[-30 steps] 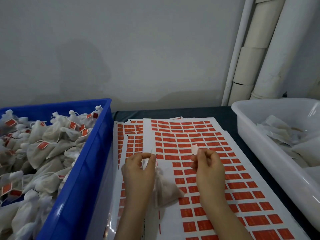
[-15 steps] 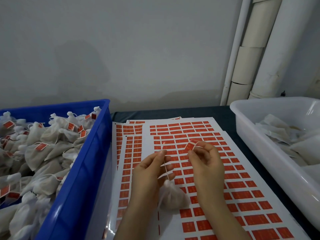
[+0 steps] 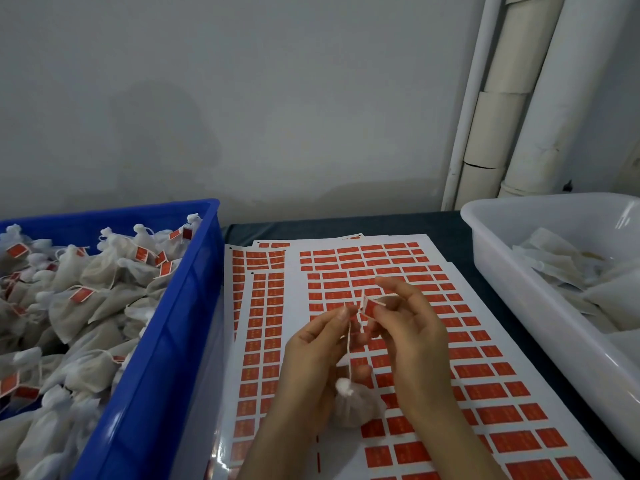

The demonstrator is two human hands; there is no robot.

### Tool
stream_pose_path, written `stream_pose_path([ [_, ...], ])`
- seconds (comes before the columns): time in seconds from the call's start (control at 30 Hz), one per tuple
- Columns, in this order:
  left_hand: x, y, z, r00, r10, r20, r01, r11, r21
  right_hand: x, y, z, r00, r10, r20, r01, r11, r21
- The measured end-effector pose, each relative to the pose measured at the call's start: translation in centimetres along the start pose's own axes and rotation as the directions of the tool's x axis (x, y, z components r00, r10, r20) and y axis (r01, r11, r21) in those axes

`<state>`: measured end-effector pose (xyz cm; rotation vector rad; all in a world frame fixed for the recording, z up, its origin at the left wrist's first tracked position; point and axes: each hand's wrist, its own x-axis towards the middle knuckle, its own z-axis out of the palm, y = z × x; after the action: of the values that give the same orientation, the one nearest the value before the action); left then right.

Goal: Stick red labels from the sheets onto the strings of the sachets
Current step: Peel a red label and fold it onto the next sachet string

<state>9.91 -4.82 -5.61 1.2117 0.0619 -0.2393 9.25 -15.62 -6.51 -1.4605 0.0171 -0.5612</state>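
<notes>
Now one sachet (image 3: pixel 353 407) hangs by its string (image 3: pixel 349 348) over the label sheets (image 3: pixel 294 271), below and between two hands: the left hand (image 3: pixel 311 355) pinches the string near its top, and the right hand (image 3: pixel 408 327) pinches a single red label (image 3: pixel 369 307) just beside the left fingertips. Half a second ago the label was held apart from them. At least three sheets overlap between one blue bin (image 3: pixel 166 341) of tagged sachets and one white bin (image 3: pixel 519 306)
</notes>
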Motion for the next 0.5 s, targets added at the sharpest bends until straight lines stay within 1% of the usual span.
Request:
stream_pose_path([
  [0.1, 0.0, 0.2, -0.1, 1.0, 0.015, -0.021, -0.016, 1.0, -0.016, -0.2, -0.2, 0.1, 0.998, -0.026, 0.055, 0.028, 0.999, -0.025],
  [0.27, -0.1, 0.6, -0.3, 1.0, 0.021, -0.013, -0.022, 0.998, -0.059, -0.4, -0.7, 0.1, 0.988, -0.052, 0.143, 0.058, 0.998, -0.039],
  [0.4, -0.2, 0.8, -0.4, 1.0, 0.008, 0.009, -0.007, 0.994, -0.108, -0.4, -1.0, -0.1, 0.985, -0.059, 0.161, 0.068, 0.996, -0.054],
  [0.5, -0.2, 1.0, -0.4, 1.0, 0.013, 0.011, -0.012, 0.996, -0.089, -0.4, -1.2, -0.1, 0.985, -0.066, 0.162, 0.079, 0.994, -0.075],
])
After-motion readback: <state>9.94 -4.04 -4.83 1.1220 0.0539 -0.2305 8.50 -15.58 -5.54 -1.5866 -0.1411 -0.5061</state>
